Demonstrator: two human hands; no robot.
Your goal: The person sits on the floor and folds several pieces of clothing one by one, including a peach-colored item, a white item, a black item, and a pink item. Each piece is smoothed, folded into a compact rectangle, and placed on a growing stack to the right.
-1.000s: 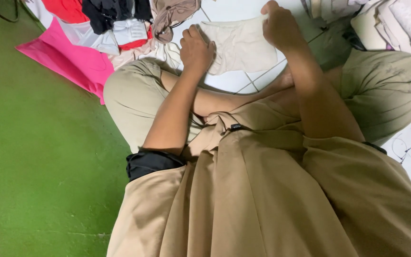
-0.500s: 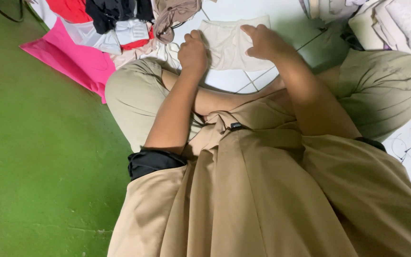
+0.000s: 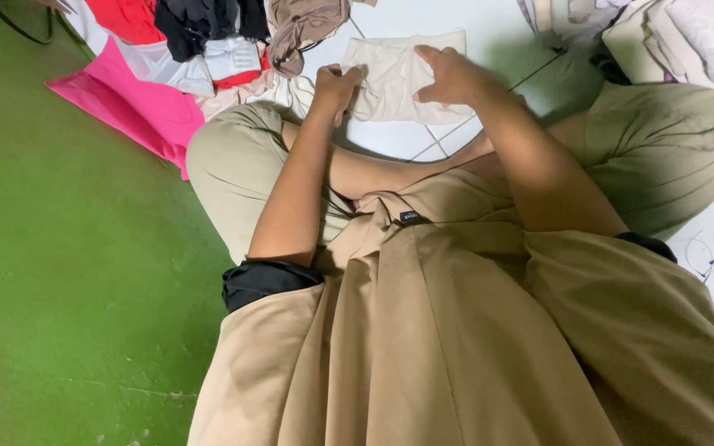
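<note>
White tiled floor beside green mat, pink package under clothes pile upper left, cream garment flat on tiles, left hand pinching its edge, right hand pressing it.

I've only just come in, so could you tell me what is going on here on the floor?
A person sits cross-legged on a white tiled floor beside a green mat. The left hand grips the left edge of a small cream garment laid flat on the tiles, while the right hand presses on its right side, fingers spread. A heap of mixed clothes with a pink piece lies to the left; more pale laundry sits at the right.
</note>
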